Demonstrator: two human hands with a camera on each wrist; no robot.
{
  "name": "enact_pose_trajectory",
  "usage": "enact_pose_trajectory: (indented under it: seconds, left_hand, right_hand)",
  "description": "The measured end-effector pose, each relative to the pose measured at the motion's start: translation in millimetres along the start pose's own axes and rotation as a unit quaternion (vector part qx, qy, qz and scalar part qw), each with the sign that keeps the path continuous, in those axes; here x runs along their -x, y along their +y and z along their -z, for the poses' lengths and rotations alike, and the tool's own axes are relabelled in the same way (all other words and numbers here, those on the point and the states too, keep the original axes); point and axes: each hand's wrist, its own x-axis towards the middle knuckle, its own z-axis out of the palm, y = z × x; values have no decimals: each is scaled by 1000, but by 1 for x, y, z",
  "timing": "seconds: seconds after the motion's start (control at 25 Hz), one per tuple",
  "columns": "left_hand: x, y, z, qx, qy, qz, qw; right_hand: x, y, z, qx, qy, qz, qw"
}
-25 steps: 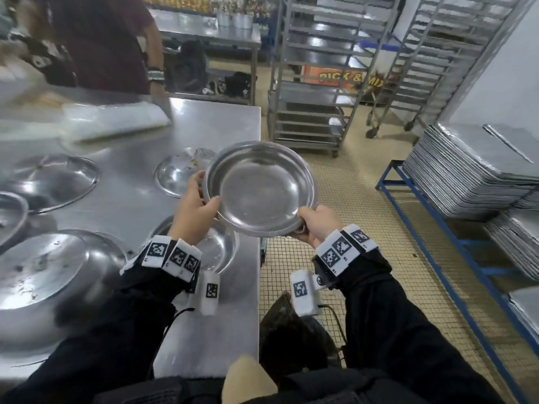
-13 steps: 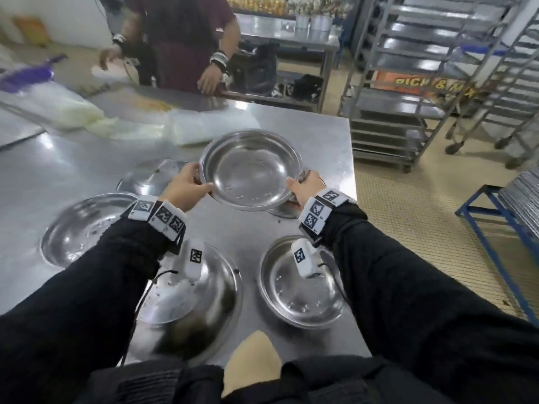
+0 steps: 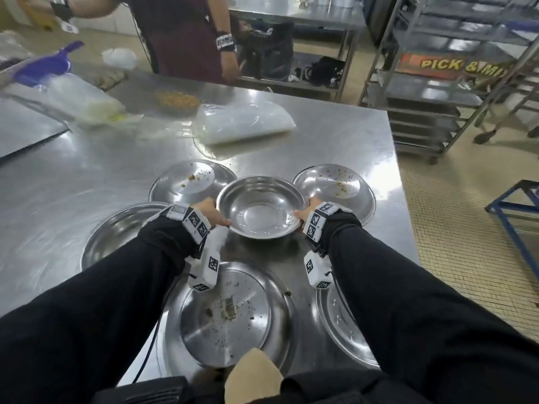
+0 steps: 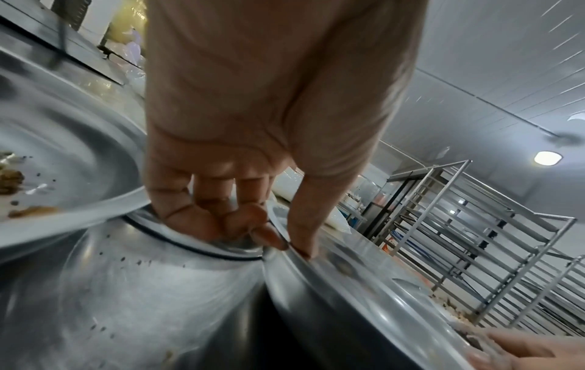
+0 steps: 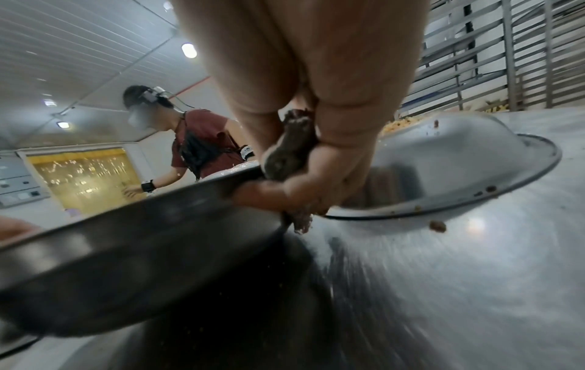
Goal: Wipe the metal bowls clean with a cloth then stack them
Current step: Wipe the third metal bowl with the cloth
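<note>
A clean metal bowl (image 3: pixel 261 207) sits upright and level, low among several overturned, crumb-flecked bowls such as the far-left one (image 3: pixel 189 180), the far-right one (image 3: pixel 335 188) and the near one (image 3: pixel 224 313). Whether it touches the steel table (image 3: pixel 335 141) I cannot tell. My left hand (image 3: pixel 221 218) pinches its left rim, thumb on top (image 4: pixel 289 246). My right hand (image 3: pixel 300 214) grips the right rim (image 5: pixel 126 250), and a dark brown wad of cloth (image 5: pixel 288 150) is tucked in that same hand (image 5: pixel 285 195).
Clear plastic bags (image 3: pixel 242 123) and a purple scoop (image 3: pixel 43 65) lie on the far half of the table. Another person (image 3: pixel 180 33) stands behind it. The table's right edge (image 3: pixel 399 185) borders a tiled floor with tray racks (image 3: pixel 437 97) and a blue frame (image 3: pixel 513 205).
The bowl was tilted toward me in the air off the table's right edge. Both hands have carried it left and down to lie level between the overturned bowls.
</note>
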Motion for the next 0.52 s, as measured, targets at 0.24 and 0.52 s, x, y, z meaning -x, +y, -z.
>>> enact_pose_trajectory:
  seconds: [0.24, 0.52]
  left_hand:
    - [-4, -9, -8, 22, 17, 11, 1000]
    - [36, -16, 10, 32, 58, 8, 998]
  right_hand:
    - [-4, -3, -10, -82, 8, 3, 997]
    - [25, -13, 9, -38, 76, 89, 992]
